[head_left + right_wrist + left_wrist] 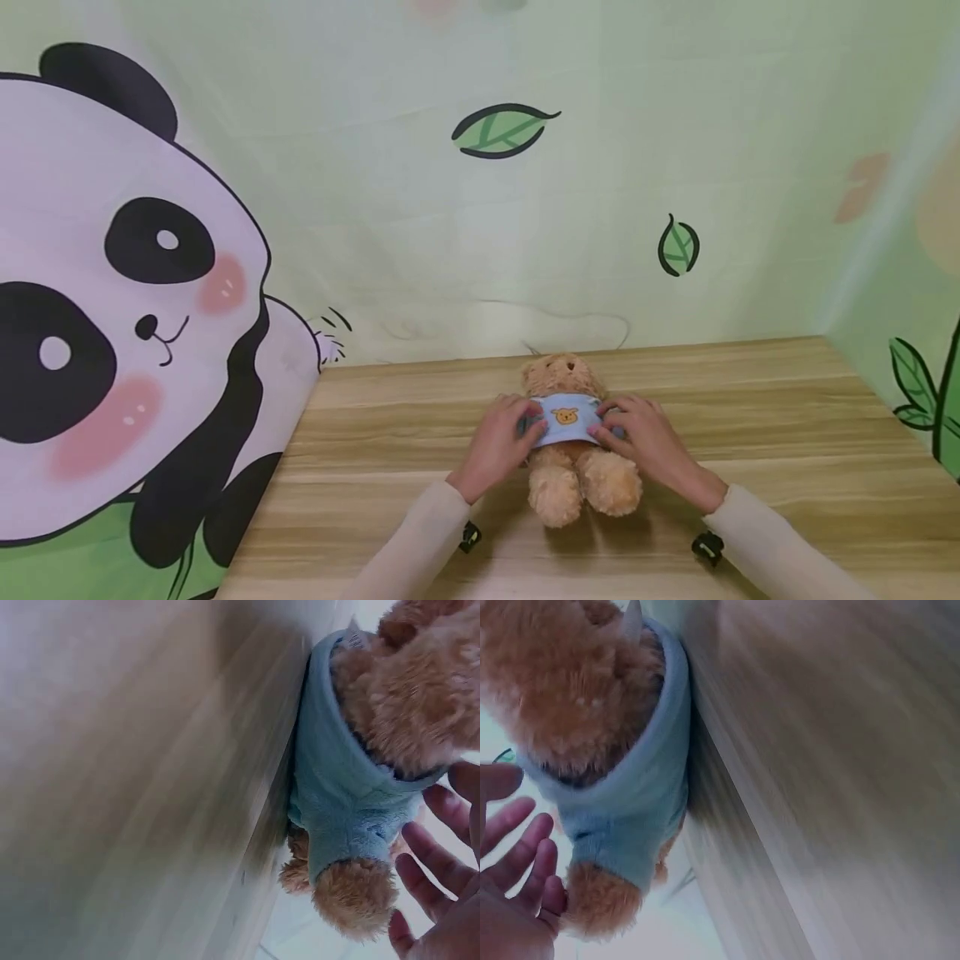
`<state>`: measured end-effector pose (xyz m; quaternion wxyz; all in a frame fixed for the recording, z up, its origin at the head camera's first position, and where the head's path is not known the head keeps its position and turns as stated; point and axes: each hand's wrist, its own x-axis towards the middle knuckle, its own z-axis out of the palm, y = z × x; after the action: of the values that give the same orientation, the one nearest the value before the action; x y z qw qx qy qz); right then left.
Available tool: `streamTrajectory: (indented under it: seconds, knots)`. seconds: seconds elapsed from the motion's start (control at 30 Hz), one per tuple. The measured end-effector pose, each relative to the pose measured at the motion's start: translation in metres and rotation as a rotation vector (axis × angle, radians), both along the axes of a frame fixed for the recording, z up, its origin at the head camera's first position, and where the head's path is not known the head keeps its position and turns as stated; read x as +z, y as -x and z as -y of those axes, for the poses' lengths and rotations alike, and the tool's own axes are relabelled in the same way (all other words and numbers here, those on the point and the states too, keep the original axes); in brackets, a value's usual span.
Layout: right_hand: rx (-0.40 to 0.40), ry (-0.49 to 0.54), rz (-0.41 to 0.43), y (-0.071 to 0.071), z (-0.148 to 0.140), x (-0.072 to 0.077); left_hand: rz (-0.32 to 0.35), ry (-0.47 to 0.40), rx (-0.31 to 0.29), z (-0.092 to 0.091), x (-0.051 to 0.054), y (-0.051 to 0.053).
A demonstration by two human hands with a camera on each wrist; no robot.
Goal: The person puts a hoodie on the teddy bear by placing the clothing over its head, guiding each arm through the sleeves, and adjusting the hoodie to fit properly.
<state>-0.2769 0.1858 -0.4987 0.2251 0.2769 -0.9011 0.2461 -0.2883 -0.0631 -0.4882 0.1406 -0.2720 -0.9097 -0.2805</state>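
A light-brown teddy bear (555, 496) lies on its back on the wooden table, its head toward the wall and its legs toward me. It wears a light-blue shirt (565, 433) with a small yellow animal face on the front. My left hand (500, 435) is at the shirt's left side, thumb and fingers apart. Opposite it, my right hand (651, 437) has its fingertips at the shirt's right side. In the left wrist view the loosely bent fingers (534, 841) are beside the bear's arm. Spread fingers (433, 859) appear beside the shirt in the right wrist view.
The wood-grain table (390, 450) meets a pale green backdrop (375, 208) printed with leaves. A large printed panda (240, 417) covers the left side. Small black objects (707, 548) show beneath both sleeves.
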Motion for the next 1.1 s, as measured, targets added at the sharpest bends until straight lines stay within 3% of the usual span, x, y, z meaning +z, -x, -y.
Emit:
streamTrajectory:
  seconds: [0.17, 0.23, 0.43, 0.63, 0.8, 0.97, 1.1]
  knots:
    - [0.030, -0.003, 0.060, 0.010, 0.003, -0.002, 0.010, 0.130, -0.096, 0.001, -0.003, 0.009]
    - [0.062, -0.015, 0.102, 0.012, 0.004, -0.002, 0.064, 0.170, -0.121, 0.004, -0.005, 0.012]
    - [0.112, -0.059, 0.254, 0.012, 0.004, 0.003, 0.255, 0.216, -0.123, 0.013, -0.010, 0.019]
    - [0.138, -0.046, 0.300, 0.014, 0.002, 0.002, 0.259, 0.207, -0.128, 0.012, -0.015, 0.020]
    - [0.174, -0.026, 0.294, 0.016, 0.000, -0.001, 0.264, 0.189, -0.140, 0.015, -0.018, 0.020]
    - [0.207, -0.046, 0.273, 0.019, -0.003, -0.005, 0.276, 0.169, -0.192, 0.018, -0.021, 0.020]
    - [0.198, -0.057, 0.272, 0.021, -0.006, -0.008, 0.297, 0.167, -0.178, 0.018, -0.021, 0.019]
